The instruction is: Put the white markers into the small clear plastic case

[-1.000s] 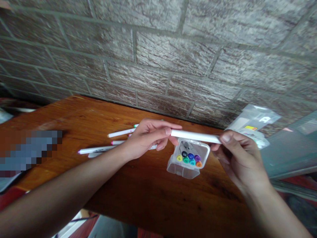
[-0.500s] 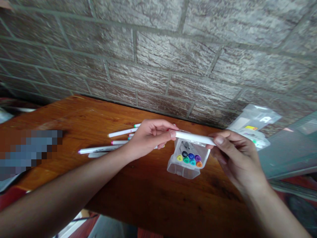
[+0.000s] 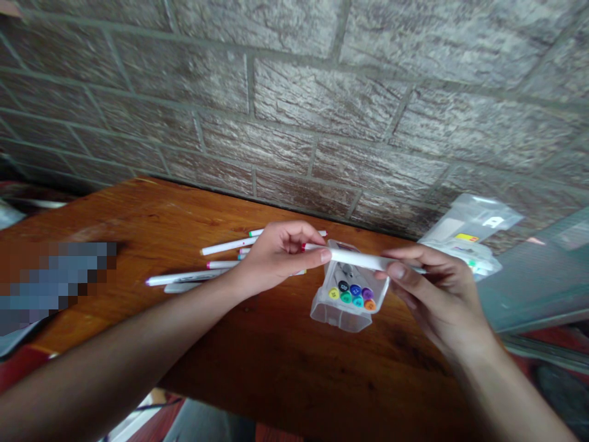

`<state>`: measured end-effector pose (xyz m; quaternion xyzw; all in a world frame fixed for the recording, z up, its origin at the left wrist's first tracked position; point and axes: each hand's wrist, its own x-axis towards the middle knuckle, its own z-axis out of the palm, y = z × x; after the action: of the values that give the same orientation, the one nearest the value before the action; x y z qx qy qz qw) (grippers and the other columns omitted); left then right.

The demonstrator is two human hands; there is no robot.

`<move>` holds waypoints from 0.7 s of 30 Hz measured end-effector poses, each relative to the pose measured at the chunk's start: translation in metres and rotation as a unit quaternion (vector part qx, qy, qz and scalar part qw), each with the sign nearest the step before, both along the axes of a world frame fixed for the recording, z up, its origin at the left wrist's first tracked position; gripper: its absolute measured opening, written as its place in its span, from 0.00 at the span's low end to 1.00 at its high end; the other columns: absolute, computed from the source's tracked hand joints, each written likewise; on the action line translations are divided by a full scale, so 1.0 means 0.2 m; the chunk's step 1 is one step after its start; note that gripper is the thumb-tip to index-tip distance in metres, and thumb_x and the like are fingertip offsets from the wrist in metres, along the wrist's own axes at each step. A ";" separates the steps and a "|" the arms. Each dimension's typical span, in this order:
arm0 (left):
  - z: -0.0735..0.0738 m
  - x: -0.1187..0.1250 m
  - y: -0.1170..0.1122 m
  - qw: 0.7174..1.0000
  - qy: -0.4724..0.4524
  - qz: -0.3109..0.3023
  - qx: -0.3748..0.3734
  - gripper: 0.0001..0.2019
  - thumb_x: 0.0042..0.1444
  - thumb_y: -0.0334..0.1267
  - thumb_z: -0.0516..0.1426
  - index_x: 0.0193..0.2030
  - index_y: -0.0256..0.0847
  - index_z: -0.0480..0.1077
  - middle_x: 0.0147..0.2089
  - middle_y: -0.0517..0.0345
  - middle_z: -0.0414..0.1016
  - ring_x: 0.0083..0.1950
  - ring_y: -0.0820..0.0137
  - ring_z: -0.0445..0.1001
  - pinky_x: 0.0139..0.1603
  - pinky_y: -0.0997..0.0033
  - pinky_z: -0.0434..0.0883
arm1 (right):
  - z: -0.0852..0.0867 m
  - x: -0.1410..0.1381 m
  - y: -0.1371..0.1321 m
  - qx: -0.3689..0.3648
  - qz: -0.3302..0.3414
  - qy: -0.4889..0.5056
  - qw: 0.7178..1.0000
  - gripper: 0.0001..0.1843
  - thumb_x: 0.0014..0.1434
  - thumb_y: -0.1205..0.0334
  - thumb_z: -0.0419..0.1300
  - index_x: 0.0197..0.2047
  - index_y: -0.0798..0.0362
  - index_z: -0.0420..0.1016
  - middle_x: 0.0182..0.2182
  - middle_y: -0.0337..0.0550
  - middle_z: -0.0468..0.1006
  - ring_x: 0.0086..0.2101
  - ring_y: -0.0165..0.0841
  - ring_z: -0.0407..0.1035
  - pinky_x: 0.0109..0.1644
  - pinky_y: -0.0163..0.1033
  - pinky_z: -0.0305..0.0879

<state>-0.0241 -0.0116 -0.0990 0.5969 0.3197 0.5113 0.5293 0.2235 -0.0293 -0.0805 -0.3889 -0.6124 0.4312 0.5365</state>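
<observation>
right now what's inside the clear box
The box holds markers, coloured caps showing: yellow, green, blue, purple, orange, dark. The held marker crosses over its far side, so what lies there is hidden.

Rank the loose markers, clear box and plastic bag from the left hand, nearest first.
From the left hand:
1. Loose markers, beside it on the left.
2. Clear box, just to its right.
3. Plastic bag, far right by the wall.

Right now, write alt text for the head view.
The left hand and right hand hold a white marker over a clear case of colour-capped markers on a wooden table. Beside the left hand lie loose markers, below a brick wall.
</observation>
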 end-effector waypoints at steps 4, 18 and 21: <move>0.00 0.00 0.01 1.000 -0.006 -0.005 0.009 0.14 0.49 0.39 0.75 0.32 0.35 0.77 0.28 0.62 0.76 0.26 0.78 0.69 0.27 0.79 0.62 | -0.01 0.01 0.00 0.006 0.007 -0.007 1.000 0.10 0.52 0.52 0.79 0.37 0.45 0.90 0.26 0.43 0.86 0.23 0.31 0.74 0.20 0.31 0.63; -0.01 0.00 0.00 0.999 -0.013 -0.005 0.046 0.07 0.53 0.32 0.71 0.38 0.36 0.81 0.37 0.56 0.84 0.33 0.75 0.78 0.32 0.79 0.70 | -0.01 0.01 0.00 0.002 0.000 0.011 1.000 0.12 0.50 0.51 0.81 0.38 0.43 0.91 0.27 0.42 0.87 0.24 0.28 0.75 0.22 0.28 0.65; -0.02 0.00 0.00 0.999 0.001 -0.007 0.046 0.06 0.54 0.32 0.70 0.39 0.36 0.82 0.38 0.55 0.85 0.34 0.74 0.79 0.31 0.79 0.71 | -0.01 0.01 0.01 0.007 0.006 0.010 1.000 0.12 0.50 0.52 0.81 0.38 0.43 0.91 0.26 0.42 0.87 0.22 0.26 0.73 0.18 0.27 0.59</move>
<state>-0.0251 -0.0116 -0.1020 0.6232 0.2919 0.5214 0.5045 0.2261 -0.0281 -0.0827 -0.3771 -0.6126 0.4337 0.5426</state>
